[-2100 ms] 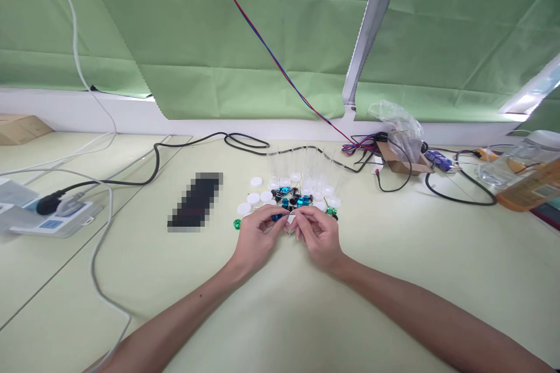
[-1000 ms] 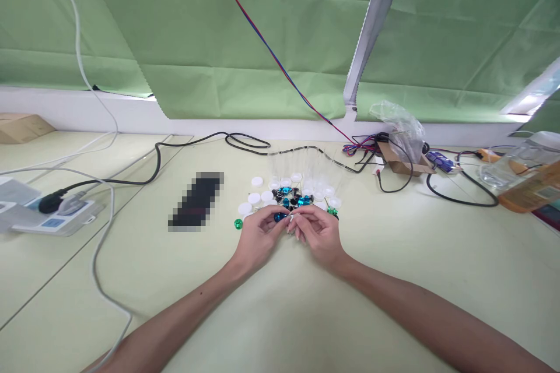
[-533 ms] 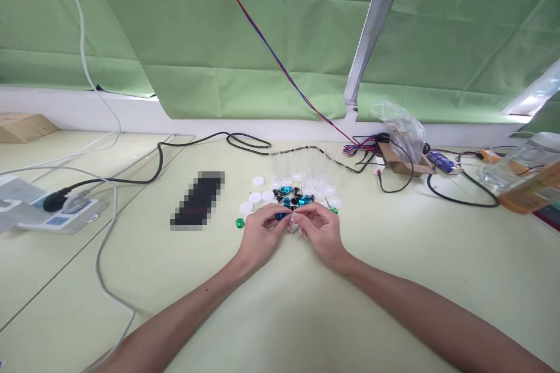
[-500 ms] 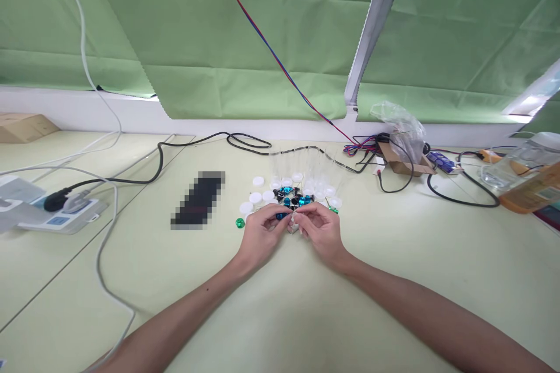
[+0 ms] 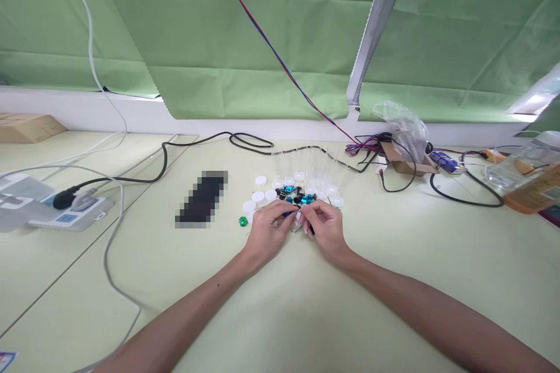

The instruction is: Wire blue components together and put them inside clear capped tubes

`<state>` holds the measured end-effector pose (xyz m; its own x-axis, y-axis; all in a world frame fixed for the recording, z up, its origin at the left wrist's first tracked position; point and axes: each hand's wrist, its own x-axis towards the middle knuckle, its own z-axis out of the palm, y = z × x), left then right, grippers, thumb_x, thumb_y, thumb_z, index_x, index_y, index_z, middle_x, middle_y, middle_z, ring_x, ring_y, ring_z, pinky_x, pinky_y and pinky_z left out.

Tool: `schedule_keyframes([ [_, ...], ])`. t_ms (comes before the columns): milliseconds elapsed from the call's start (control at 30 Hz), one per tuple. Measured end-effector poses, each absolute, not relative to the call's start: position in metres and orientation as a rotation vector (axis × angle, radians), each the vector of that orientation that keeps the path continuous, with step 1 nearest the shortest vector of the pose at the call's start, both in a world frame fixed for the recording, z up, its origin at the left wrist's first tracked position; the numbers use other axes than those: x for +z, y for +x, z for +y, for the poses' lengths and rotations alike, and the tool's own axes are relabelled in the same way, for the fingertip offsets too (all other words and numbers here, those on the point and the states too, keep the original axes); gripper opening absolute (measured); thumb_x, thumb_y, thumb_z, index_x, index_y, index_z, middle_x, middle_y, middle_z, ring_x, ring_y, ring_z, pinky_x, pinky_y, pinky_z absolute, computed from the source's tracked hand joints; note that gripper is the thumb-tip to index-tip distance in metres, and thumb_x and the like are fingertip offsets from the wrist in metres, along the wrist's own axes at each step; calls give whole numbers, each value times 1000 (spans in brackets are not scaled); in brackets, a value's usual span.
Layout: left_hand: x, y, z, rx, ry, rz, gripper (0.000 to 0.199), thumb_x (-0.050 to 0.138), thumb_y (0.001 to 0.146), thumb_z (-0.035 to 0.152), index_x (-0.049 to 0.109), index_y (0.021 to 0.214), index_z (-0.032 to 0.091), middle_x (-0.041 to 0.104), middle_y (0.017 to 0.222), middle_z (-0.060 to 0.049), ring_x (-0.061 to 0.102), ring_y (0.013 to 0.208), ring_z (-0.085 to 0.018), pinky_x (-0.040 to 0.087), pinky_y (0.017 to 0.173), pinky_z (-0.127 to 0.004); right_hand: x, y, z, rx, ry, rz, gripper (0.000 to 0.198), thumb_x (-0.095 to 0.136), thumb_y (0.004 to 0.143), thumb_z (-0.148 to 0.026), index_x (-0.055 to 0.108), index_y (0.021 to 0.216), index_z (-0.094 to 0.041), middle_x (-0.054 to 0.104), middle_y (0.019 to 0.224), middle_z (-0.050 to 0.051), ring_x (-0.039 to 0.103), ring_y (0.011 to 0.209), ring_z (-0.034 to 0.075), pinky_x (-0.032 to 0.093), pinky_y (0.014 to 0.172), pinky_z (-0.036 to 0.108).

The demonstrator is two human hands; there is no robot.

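Observation:
My left hand point(image 5: 270, 228) and my right hand point(image 5: 326, 229) meet over a cluster of small parts, thumbs and fingers pinched closely together. Whatever sits between the fingertips is too small and too covered to name. A dark tip shows under my right fingers. Just beyond my hands lie several shiny blue and black parts point(image 5: 308, 199) with thin metal pieces among them. White round caps point(image 5: 258, 196) are spread around the cluster. Upright clear tubes point(image 5: 310, 166) stand behind it, hard to make out. A small green part point(image 5: 243, 221) lies left of my left hand.
A blurred-out dark rectangle point(image 5: 202, 200) lies to the left. Beyond it are a white power strip point(image 5: 72, 215) and loose cables. At the back right stand an open cardboard box point(image 5: 409, 164) with a plastic bag point(image 5: 405, 128) and an orange-labelled bottle point(image 5: 531, 189).
The view has shifted slightly, so the scene sits a little further right. My hands stay pinched together over the parts. A dark tip now shows beneath my right fingers.

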<state>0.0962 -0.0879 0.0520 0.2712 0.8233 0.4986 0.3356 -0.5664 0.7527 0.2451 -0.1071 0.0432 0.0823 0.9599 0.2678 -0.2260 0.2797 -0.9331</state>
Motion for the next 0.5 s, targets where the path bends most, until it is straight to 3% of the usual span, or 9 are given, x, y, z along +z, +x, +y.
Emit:
schedule_keyframes([
  [500, 53, 101, -83, 1283, 1989, 1061, 13, 61, 84, 18, 73, 89, 21, 71, 89, -5, 66, 80, -16, 56, 66, -27, 49, 248, -105, 1086, -820, -1136, 22, 59, 90, -40, 59, 93, -19, 62, 63, -1, 54, 47, 10, 41, 41, 21],
])
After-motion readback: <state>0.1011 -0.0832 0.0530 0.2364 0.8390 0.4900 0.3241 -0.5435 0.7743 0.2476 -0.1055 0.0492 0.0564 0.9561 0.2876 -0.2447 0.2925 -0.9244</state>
